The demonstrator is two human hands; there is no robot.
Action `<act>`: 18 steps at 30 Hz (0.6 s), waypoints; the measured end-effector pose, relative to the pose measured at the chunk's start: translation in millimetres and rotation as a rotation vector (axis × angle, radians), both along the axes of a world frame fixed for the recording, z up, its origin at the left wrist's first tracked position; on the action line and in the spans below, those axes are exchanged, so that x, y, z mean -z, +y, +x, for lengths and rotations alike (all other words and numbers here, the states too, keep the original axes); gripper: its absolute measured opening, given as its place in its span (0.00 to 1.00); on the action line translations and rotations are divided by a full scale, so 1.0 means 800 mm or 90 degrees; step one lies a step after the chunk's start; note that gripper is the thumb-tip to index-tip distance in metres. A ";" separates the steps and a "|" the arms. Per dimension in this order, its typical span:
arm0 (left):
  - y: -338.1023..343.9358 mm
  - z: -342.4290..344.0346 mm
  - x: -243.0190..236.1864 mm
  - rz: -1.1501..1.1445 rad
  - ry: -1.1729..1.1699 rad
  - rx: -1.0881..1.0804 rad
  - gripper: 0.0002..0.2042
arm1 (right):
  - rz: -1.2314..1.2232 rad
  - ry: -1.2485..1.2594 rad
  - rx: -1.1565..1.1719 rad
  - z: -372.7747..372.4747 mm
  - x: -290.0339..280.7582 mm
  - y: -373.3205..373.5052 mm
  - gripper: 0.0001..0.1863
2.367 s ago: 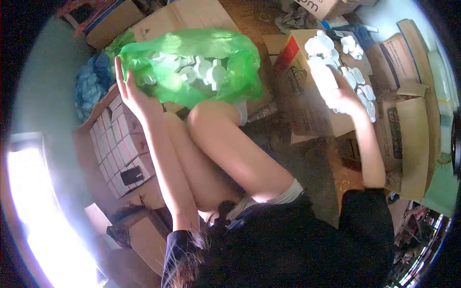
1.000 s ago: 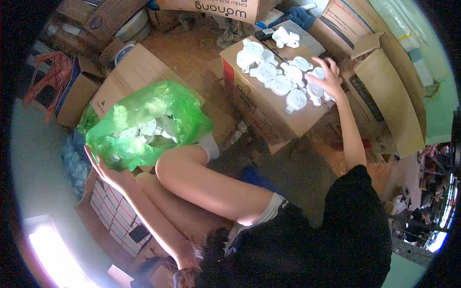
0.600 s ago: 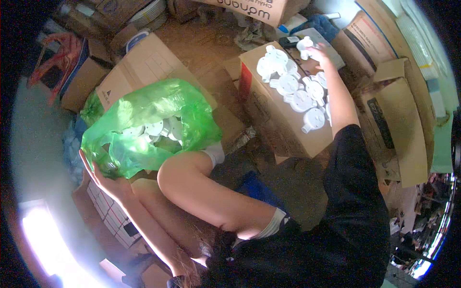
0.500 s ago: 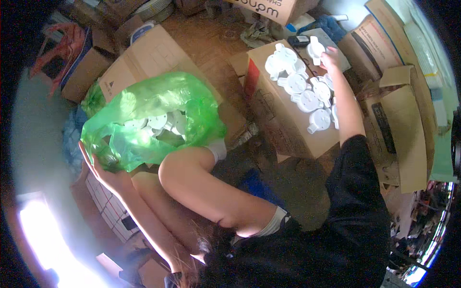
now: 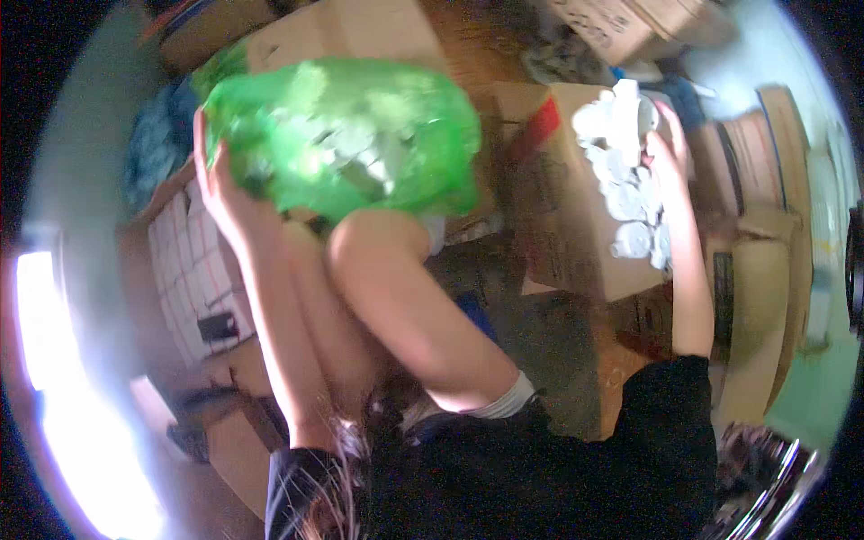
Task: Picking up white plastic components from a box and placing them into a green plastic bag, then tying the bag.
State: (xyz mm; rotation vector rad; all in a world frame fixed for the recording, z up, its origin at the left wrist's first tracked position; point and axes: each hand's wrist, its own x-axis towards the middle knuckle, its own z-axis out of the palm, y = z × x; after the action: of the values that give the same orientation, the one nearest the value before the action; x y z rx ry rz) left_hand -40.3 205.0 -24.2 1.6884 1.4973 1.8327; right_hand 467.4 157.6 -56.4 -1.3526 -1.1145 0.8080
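Note:
My left hand [image 5: 223, 184] is at the left edge of a translucent green plastic bag [image 5: 360, 90]; its long fingers are stretched up along the side and its thumb lies over the film. White plastic pieces [image 5: 355, 148] show inside the bag, blurred. Over a cardboard box at the right, my right hand [image 5: 664, 155] is closed around a white round plastic junction box [image 5: 625, 117] with a short spout, seen tilted and smeared by motion. Several more white junction boxes [image 5: 634, 238] of the same kind lie on that box, close to my right hand.
The cardboard box [image 5: 562, 220] under the white pieces has a red patch. My bent knee [image 5: 378, 247] is below the bag. Rows of small white cartons [image 5: 189, 261] stand at the left. More cardboard [image 5: 760, 297] leans along the right wall, and another carton [image 5: 621, 31] is at the back.
My right hand has drawn back toward me above the pile with the white junction box, which has turned. My left hand stays at the bag. The whole view has shifted and blurred.

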 end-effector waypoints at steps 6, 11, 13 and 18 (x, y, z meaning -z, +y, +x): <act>-0.006 0.004 -0.008 0.034 -0.104 0.085 0.21 | -0.055 0.081 -0.523 -0.255 -0.027 0.039 0.30; -0.005 0.010 -0.009 -0.065 -0.375 0.200 0.21 | -0.356 -0.007 -0.554 -0.382 0.042 0.127 0.30; -0.003 -0.012 0.000 -0.039 -0.418 0.205 0.21 | -0.382 0.005 -0.439 -0.415 0.051 0.152 0.32; -0.018 -0.038 -0.004 -0.041 -0.469 0.172 0.22 | -0.391 -0.035 -0.301 -0.420 0.075 0.235 0.23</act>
State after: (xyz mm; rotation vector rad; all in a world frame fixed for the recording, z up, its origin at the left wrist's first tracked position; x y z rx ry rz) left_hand -71.1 190.4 -21.3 0.9440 0.9496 1.9141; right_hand 131.6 345.9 -116.8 -1.6335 -1.3101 1.5590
